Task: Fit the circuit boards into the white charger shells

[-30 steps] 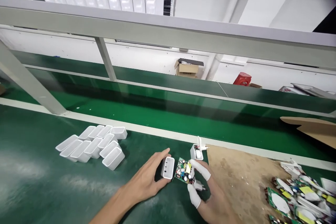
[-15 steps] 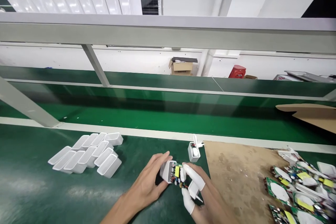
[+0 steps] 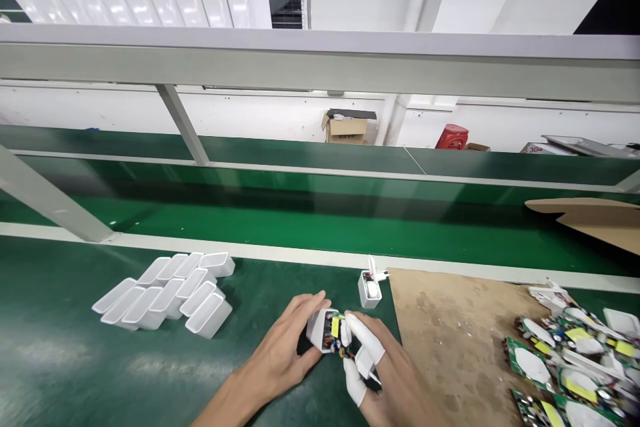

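A white plastic housing (image 3: pixel 316 330) is gripped by my left hand (image 3: pixel 283 340), its open end facing right. My right hand (image 3: pixel 377 360), with white covers on thumb and finger, holds a circuit board (image 3: pixel 335 328) with a yellow-wrapped part, which sits partly inside the housing's opening. A small white plug piece (image 3: pixel 365 361) hangs at the right hand, joined by wires. Behind the hands stands another white housing (image 3: pixel 370 293) with parts inside and a white plug piece on top.
Several empty white housings (image 3: pixel 165 297) lie grouped at the left. Many circuit boards (image 3: pixel 575 360) are piled on a brown board (image 3: pixel 445 340) at the right. A pale metal rail (image 3: pixel 280 255) runs behind the work surface.
My right hand has moved slightly left with the circuit board, which sits a little deeper in the housing. The left hand is nearly unchanged.
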Motion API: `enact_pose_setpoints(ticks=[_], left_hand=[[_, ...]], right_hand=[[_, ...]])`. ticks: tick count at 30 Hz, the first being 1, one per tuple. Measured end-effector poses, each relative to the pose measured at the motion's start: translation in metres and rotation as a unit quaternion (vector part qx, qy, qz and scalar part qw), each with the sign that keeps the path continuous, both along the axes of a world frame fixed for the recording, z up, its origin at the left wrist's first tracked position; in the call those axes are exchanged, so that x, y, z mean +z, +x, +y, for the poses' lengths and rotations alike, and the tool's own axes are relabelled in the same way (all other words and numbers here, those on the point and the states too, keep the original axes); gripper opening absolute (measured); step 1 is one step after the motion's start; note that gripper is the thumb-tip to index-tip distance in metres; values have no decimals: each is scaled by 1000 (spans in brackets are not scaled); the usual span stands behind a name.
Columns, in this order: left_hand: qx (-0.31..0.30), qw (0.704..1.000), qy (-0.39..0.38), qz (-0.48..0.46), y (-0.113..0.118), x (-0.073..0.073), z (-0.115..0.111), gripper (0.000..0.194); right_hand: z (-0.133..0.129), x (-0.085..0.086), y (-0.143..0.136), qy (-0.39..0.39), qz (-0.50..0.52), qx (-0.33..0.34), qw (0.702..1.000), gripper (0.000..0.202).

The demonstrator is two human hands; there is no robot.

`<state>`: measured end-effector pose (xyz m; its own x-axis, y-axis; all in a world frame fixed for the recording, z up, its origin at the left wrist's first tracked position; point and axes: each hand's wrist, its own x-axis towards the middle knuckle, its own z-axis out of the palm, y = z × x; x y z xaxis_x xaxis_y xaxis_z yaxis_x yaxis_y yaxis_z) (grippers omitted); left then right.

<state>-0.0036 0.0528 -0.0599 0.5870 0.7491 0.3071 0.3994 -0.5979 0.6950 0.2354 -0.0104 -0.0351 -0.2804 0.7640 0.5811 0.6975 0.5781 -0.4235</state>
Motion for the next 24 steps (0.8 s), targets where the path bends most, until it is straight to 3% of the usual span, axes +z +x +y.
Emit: enact_pose_setpoints(ticks=[7, 12, 24], left_hand=[[-6, 1000, -8, 1, 0, 1, -2, 88], [-7, 1000, -9, 8, 1, 2, -1, 88], [0, 1000, -16, -11, 4, 3, -1, 82]], right_hand=[[1, -4, -2, 38, -19, -14, 999, 66], [0, -11, -4, 23, -18, -31, 999, 65], [0, 1, 1, -15, 8, -5, 1000, 67]])
